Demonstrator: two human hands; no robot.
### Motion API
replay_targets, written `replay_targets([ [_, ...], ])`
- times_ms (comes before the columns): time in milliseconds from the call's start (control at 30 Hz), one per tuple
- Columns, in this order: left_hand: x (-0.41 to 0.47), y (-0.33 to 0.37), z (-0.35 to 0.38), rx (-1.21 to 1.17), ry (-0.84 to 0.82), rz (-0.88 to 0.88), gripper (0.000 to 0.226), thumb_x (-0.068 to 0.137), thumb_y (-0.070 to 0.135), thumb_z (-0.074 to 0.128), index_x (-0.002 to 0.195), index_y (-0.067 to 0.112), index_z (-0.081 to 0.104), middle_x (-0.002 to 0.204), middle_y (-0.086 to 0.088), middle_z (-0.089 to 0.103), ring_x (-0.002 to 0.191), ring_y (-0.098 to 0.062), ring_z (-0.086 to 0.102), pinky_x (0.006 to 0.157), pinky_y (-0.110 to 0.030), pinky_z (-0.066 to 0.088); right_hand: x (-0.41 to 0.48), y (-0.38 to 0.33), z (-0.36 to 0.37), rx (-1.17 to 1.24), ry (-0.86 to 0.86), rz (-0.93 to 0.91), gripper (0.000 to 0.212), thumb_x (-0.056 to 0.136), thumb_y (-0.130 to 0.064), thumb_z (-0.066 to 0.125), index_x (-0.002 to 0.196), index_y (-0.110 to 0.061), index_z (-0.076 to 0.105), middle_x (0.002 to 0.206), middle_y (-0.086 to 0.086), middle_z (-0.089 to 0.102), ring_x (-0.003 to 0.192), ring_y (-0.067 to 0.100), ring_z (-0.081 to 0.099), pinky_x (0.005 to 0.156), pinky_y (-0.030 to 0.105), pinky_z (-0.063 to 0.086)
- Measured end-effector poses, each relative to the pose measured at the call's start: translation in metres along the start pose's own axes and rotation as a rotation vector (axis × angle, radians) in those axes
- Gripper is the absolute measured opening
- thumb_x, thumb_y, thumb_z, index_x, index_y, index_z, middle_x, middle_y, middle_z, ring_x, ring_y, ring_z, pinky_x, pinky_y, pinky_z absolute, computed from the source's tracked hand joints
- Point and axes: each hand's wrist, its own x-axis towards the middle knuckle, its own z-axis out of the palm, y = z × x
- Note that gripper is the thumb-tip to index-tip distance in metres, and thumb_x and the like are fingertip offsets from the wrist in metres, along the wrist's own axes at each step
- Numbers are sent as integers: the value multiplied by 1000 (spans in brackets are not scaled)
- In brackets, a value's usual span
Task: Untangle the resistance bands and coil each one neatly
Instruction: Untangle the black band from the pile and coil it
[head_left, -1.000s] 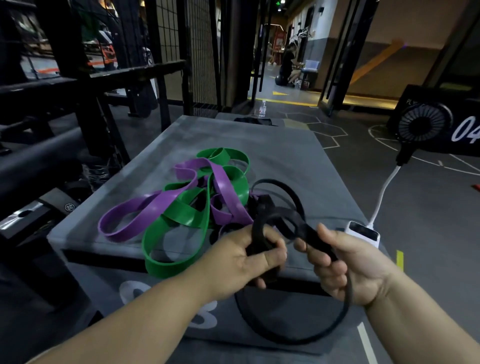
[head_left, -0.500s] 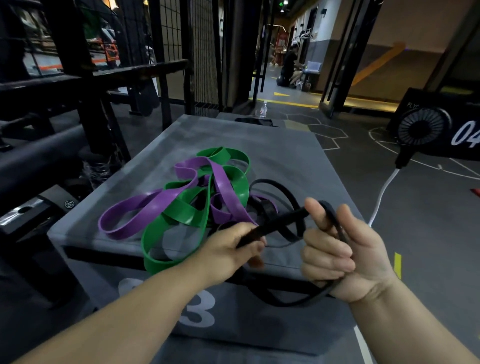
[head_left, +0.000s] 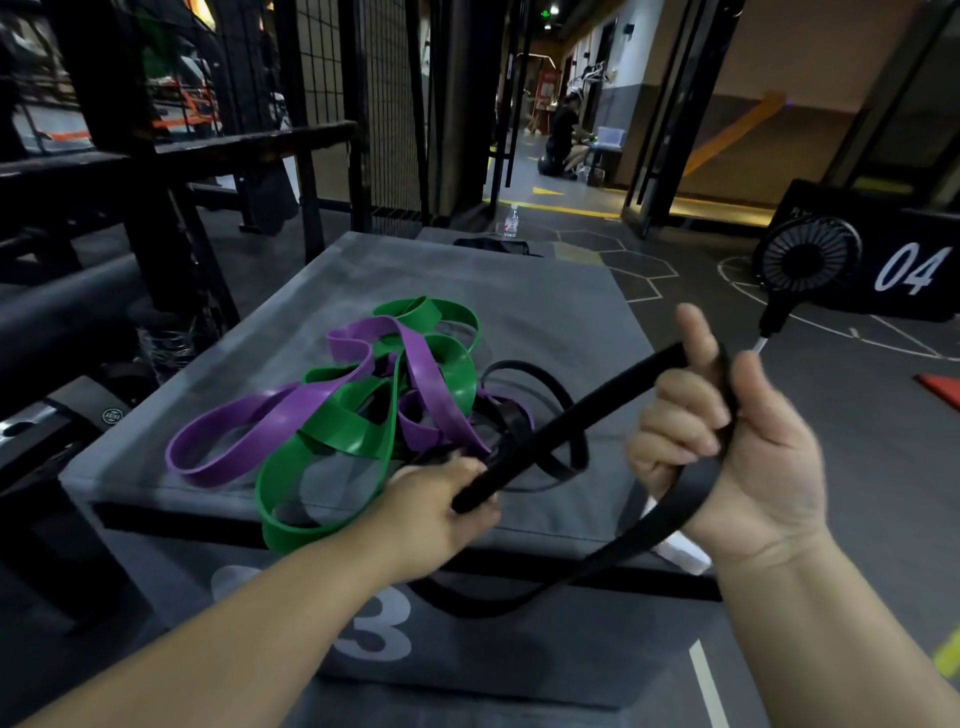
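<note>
The left hand (head_left: 441, 499) closes in a fist round the black band (head_left: 571, 423) at the near edge of the grey padded box (head_left: 519, 291). The right hand (head_left: 737, 452), at about two o'clock from it, curls its fingers round the same band with the thumb raised. The stretch between them is taut, probably to draw the band out of the knot. More of it lies looped on the box at twelve o'clock from the left hand, and slack hangs toward six o'clock over the front edge. The purple band (head_left: 270, 413) and green band (head_left: 343, 431) lie interlaced at ten o'clock, not yet sorted.
</note>
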Motion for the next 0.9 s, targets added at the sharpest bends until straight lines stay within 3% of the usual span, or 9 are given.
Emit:
replay_targets([
  [67,0,2,5,42,-61,36,4,87,33,59,88,36,57,85,10,65,80,-7,63,75,-24,50,-1,-11,2,10,0,-74,39,104,-28,38,140,-16,45,74,-1,34,64,12,31,65,24,23],
  [167,0,8,7,73,-52,3,15,96,19,50,103,26,62,97,12,67,94,-6,61,86,-26,48,-1,-17,-7,-25,70,-168,37,103,-24,43,140,-27,45,74,0,43,64,11,32,65,24,25],
  [400,-21,52,3,-386,-198,128,11,98,16,47,104,24,44,70,3,64,63,-14,57,65,-25,48,7,10,-10,-336,245,-243,56,88,-19,57,139,-39,44,59,-5,40,56,10,38,57,22,38],
  [467,-27,63,5,-484,-202,183,12,93,22,48,104,19,44,71,5,65,64,-13,56,65,-23,46,8,20,-6,-524,337,-229,57,87,-21,53,141,-36,43,61,-2,46,63,14,46,65,25,48],
  [567,-27,65,6,-531,-55,212,8,93,17,54,101,18,51,75,5,68,68,-6,61,69,-17,46,9,32,-11,-810,312,-90,65,80,-41,72,137,-45,42,79,4,65,85,17,60,87,30,51],
  [700,-11,46,10,-458,161,156,17,88,5,65,92,21,61,83,8,71,83,1,67,75,-10,46,12,46,-20,-1234,378,140,64,91,-44,57,142,-57,20,119,-20,64,112,-11,55,97,8,38],
  [767,-2,36,14,-375,184,140,16,85,7,69,90,20,62,84,8,70,84,2,66,76,-10,46,16,50,-23,-1475,496,229,78,93,-42,60,148,-51,6,118,-16,59,105,-10,54,79,-4,35],
  [833,6,26,19,-250,191,109,20,83,13,72,86,28,60,81,11,68,82,2,63,74,-10,44,22,50,-34,-1597,659,198,90,89,-39,66,152,-40,3,108,-11,55,98,0,52,69,2,36],
  [900,14,17,22,-98,193,77,24,81,19,73,84,35,56,80,14,66,83,2,61,75,-12,44,28,50,-47,-1708,760,178,95,85,-43,69,155,-32,5,109,-4,55,107,13,55,79,16,38],
])
